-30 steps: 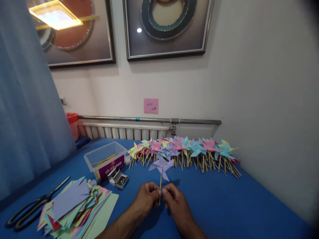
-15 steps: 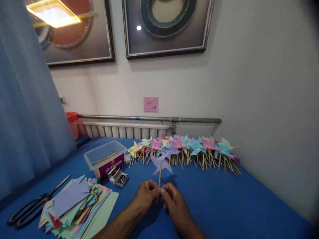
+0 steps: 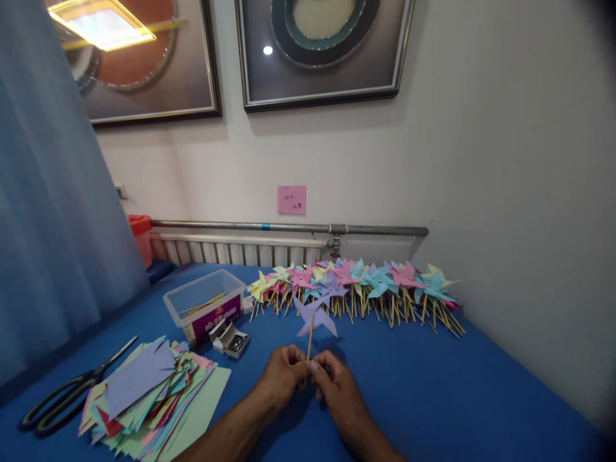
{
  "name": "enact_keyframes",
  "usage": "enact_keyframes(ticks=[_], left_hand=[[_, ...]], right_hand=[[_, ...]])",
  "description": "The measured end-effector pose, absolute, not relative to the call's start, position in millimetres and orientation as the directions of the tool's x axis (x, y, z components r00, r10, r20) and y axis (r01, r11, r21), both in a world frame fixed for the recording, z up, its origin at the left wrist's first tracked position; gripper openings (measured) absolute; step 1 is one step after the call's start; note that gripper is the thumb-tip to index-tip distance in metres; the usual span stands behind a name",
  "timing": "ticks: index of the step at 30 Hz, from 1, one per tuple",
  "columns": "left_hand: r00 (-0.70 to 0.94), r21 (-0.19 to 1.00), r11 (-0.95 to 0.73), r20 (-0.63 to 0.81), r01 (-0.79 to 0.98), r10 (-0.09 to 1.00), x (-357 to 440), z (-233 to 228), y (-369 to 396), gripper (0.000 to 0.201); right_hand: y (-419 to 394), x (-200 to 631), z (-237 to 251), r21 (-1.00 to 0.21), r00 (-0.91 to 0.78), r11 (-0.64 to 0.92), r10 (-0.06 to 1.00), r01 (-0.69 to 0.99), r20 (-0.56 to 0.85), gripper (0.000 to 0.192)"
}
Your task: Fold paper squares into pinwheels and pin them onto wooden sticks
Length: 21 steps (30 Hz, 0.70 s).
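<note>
A purple paper pinwheel [image 3: 318, 317] on a thin wooden stick stands upright in front of me, its back toward the camera. My left hand [image 3: 285, 372] pinches the lower stick between thumb and fingers. From the other side, my right hand [image 3: 335, 384] closes on the same stick, thumb tips meeting. Behind the pinwheel lies a long row of finished pinwheels [image 3: 380, 282] in pink, blue, yellow and purple, their sticks pointing toward me. To the left sits a small open box of metal pins [image 3: 237, 344].
A clear plastic tub [image 3: 205, 308] holds several wooden sticks. Nearer on the left are a heap of coloured paper pieces [image 3: 139, 378] and black-handled scissors [image 3: 62, 401] on the blue tabletop [image 3: 433, 398]. A blue curtain [image 3: 52, 192] hangs at left; a radiator [image 3: 231, 253] runs along the wall.
The pinwheel's head has turned slightly and shifted a little to the right. Both hands keep their hold on the stick. The camera view has moved very slightly.
</note>
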<state>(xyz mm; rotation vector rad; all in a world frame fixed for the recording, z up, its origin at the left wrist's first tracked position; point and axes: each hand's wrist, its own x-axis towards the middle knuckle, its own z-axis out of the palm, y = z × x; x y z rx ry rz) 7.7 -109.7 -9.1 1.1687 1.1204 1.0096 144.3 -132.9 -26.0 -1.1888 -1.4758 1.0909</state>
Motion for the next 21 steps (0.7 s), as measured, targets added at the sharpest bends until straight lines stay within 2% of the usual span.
enact_keyframes(ticks=[13, 21], left_hand=[[0.153, 0.994, 0.102, -0.094, -0.044, 0.984, 7.2, -3.3, -111.7, 0.033], [0.142, 0.988, 0.114, -0.098, -0.103, 0.985, 5.9, -5.9, -108.5, 0.039]], right_hand=[[-133.1, 145.1, -23.0, -0.978, -0.091, 0.113, 0.991, 0.178, 0.098, 0.033], [-134.7, 144.4, -20.1, -0.967, -0.132, 0.148, 0.984, 0.208, 0.122, 0.02]])
